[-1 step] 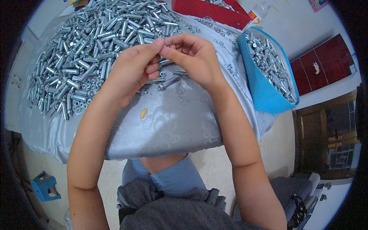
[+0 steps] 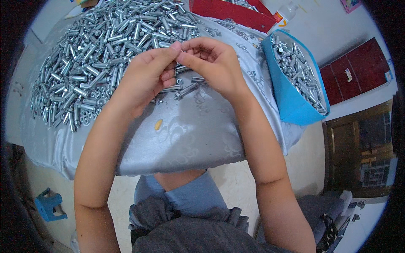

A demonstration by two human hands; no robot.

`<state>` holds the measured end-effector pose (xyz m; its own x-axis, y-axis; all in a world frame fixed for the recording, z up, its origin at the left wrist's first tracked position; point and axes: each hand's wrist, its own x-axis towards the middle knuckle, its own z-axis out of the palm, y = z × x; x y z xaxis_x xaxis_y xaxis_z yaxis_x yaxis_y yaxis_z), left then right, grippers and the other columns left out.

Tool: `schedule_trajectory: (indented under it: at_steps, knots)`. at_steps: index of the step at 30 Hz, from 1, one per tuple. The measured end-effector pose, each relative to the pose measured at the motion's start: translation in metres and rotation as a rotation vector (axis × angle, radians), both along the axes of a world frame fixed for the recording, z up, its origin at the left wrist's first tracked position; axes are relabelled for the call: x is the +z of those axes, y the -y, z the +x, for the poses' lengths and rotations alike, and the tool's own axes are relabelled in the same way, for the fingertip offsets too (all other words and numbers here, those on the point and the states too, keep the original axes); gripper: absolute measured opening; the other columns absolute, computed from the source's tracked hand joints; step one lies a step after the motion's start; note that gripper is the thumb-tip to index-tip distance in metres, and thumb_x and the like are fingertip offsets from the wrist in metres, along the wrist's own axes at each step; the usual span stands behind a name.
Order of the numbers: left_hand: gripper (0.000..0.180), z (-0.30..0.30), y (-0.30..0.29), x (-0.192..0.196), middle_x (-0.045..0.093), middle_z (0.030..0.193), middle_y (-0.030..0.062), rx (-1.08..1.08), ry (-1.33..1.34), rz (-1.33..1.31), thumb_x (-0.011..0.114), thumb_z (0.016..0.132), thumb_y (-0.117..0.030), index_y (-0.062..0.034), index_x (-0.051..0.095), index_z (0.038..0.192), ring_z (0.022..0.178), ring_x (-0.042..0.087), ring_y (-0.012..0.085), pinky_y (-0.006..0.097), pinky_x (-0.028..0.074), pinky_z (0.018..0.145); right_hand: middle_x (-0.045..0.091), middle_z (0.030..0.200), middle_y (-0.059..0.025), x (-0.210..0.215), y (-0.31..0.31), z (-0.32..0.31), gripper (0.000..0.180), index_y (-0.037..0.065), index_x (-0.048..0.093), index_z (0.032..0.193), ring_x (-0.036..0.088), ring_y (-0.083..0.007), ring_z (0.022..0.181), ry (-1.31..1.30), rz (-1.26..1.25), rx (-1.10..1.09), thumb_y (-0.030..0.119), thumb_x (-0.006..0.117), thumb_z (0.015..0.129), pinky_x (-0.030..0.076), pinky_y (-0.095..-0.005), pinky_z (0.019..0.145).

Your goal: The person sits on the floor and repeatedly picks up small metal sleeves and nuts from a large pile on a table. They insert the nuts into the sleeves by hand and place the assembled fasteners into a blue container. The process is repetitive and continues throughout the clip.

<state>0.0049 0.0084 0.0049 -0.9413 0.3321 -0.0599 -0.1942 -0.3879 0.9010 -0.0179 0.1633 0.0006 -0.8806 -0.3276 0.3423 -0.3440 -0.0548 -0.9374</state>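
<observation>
My left hand [image 2: 148,75] and my right hand [image 2: 216,66] meet over the table, thumbs and fingertips pinched together. Whatever small thing sits between the fingertips is hidden by them. Left of and beyond my hands spreads a big heap of shiny metal expansion bolts [image 2: 103,63] with sleeves. Just under my right hand, a loose expansion bolt [image 2: 187,91] lies on the silvery tablecloth [image 2: 190,147]. Small nuts [image 2: 100,96] are mixed in at the heap's near edge, left of my left wrist.
A blue fabric bin [image 2: 291,105] full of bolts stands at the right table edge. Behind are a red box [image 2: 234,14] holding metal parts and a white bottle [image 2: 287,12]. Loose washers [image 2: 242,33] lie near them. A small yellowish piece [image 2: 158,125] rests near the front.
</observation>
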Motion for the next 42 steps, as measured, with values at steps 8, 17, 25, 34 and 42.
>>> schedule_trajectory:
  at_steps: [8, 17, 25, 34, 42]
  knots:
    - [0.022, -0.001, 0.003, 0.000, 0.037, 0.062, -0.0050, 0.114, 0.101, 0.052, 0.054, 0.084, -0.023, -0.0016, 0.052, 0.082, 0.051, 0.033, 0.0035, 0.019, 0.030, 0.046, 0.059, 0.072, -0.0106, 0.006, -0.013, 0.008, 0.021, 0.007, 0.065, 0.076, 0.058, -0.0242, 0.066, -0.208, 0.920, -0.155, 0.026, 0.066, 0.067, 0.045, -0.0338, 0.059]
    - [0.022, -0.003, 0.000, 0.000, 0.035, 0.058, -0.0052, 0.116, 0.101, 0.026, 0.053, 0.084, -0.023, -0.0016, 0.051, 0.085, 0.049, 0.031, 0.0039, 0.020, 0.027, 0.044, 0.056, 0.073, -0.0110, -0.006, -0.014, 0.006, 0.017, 0.002, 0.062, 0.077, 0.054, -0.0245, 0.070, -0.457, 0.810, -0.020, 0.016, 0.065, 0.068, 0.043, -0.0309, 0.064]
    - [0.019, -0.002, 0.002, -0.002, 0.037, 0.060, -0.0046, 0.098, 0.110, 0.053, 0.054, 0.083, -0.023, -0.0055, 0.050, 0.078, 0.049, 0.033, 0.0045, 0.020, 0.027, 0.044, 0.057, 0.070, -0.0041, 0.010, -0.010, 0.008, 0.017, 0.002, 0.059, 0.076, 0.051, -0.0092, 0.064, -0.057, 0.376, -0.081, 0.019, 0.063, 0.073, 0.042, -0.0231, 0.060]
    - [0.023, 0.004, -0.002, 0.001, 0.039, 0.058, -0.0036, -0.006, 0.130, 0.012, 0.054, 0.083, -0.023, -0.0081, 0.048, 0.066, 0.049, 0.035, 0.0055, 0.020, 0.030, 0.046, 0.055, 0.070, 0.0016, 0.013, -0.010, 0.007, 0.016, 0.003, 0.059, 0.084, 0.047, -0.0046, 0.062, 0.133, 0.114, 0.008, 0.018, 0.060, 0.080, 0.038, -0.0181, 0.055]
    - [0.021, 0.004, 0.001, 0.003, 0.040, 0.060, -0.0044, -0.029, 0.138, 0.046, 0.057, 0.081, -0.026, -0.0096, 0.047, 0.071, 0.048, 0.033, 0.0039, 0.020, 0.028, 0.044, 0.047, 0.064, 0.0048, 0.018, -0.013, 0.010, 0.017, 0.005, 0.056, 0.080, 0.040, -0.0025, 0.056, 0.271, 0.160, 0.085, 0.022, 0.055, 0.083, 0.030, -0.0158, 0.048]
